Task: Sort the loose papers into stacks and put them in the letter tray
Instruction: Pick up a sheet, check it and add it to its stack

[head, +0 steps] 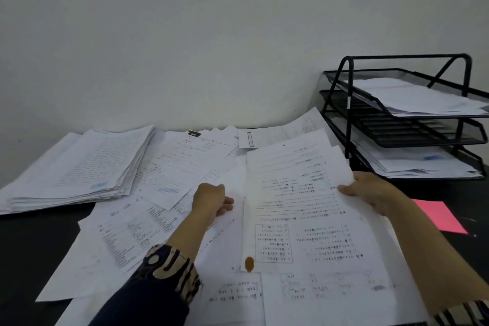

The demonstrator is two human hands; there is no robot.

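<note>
Loose printed papers (164,167) cover the middle of the dark desk. My right hand (370,190) grips the right edge of a few printed sheets (299,193), lifted slightly above the spread. My left hand (211,200) rests with curled fingers on the papers just left of those sheets; whether it pinches a sheet is hidden. A thick stack of papers (87,169) lies at the far left. The black mesh letter tray (344,103) with three tiers stands at the back right, with papers in its top and bottom tiers.
A pink sheet (439,216) lies on the dark desk (26,246) at the right, below the tray. A white wall rises directly behind the desk. A small black binder clip (194,133) sits on papers near the back.
</note>
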